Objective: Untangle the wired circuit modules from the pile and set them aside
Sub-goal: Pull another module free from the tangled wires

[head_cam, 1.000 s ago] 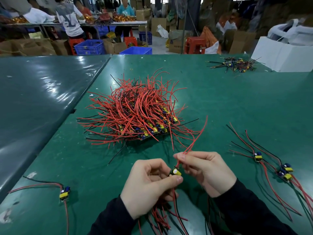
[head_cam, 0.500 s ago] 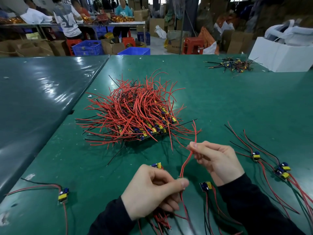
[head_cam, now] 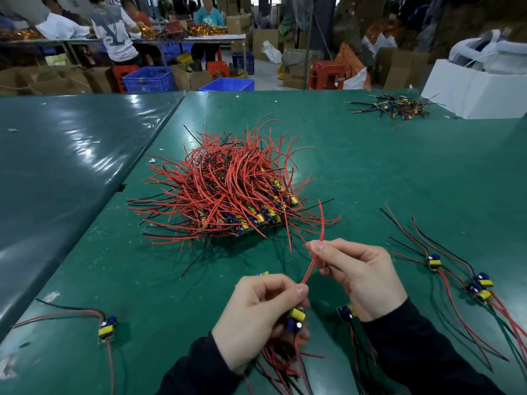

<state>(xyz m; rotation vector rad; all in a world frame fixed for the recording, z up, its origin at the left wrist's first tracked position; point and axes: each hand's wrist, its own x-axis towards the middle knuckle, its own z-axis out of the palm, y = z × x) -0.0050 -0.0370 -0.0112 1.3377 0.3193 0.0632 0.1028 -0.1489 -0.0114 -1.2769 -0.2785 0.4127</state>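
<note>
Both hands pinch one red wire [head_cam: 312, 263]: left hand [head_cam: 256, 315] near, right hand [head_cam: 359, 273] farther; bare green table mat [head_cam: 399, 172] stretches beyond the tangled red-and-black wire pile [head_cam: 225, 189].

A factory assembly floor: long green bench [head_cam: 370, 172], stacked cardboard boxes [head_cam: 265, 41], blue crates [head_cam: 148, 79], workers [head_cam: 114, 32] at another table.

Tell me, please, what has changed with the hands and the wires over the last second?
The right hand has slid up the red wire and drawn it taut, away from the left hand. A module now hangs at the left hand's fingers; another shows under the right wrist. The pile and set-aside modules stayed put.
</note>
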